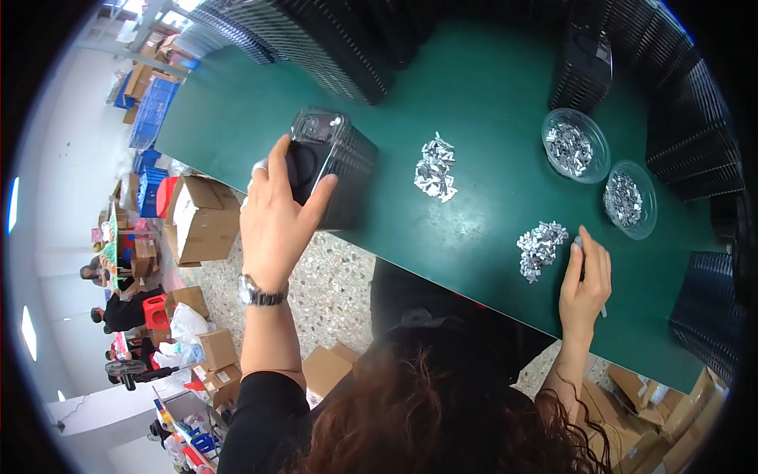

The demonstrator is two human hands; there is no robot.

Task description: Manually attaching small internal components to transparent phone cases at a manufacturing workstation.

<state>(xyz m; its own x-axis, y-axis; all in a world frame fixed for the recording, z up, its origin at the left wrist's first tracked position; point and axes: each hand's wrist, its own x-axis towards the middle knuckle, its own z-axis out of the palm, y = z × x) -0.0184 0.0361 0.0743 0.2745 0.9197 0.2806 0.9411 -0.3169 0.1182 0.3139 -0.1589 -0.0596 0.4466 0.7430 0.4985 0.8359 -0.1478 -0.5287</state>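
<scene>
My left hand [272, 209] spans the top of a stack of black plastic trays [353, 170] at the table's near left edge, thumb on one side and fingers on the other. A clear plastic lid-like piece [320, 124] shows at the stack's far end. My right hand [586, 276] is closed in a pinch on a small grey piece [579, 242], just right of a loose pile of small silver-grey pieces [541, 250]. Another pile of such pieces [435, 168] lies between my hands.
Two clear round bowls [598, 172] [649, 207] of small grey pieces stand at the right of the green table [474, 87]. Tall black tray stacks [335, 47] line its far side and right end. Cardboard boxes [201, 221] and several people are at the left.
</scene>
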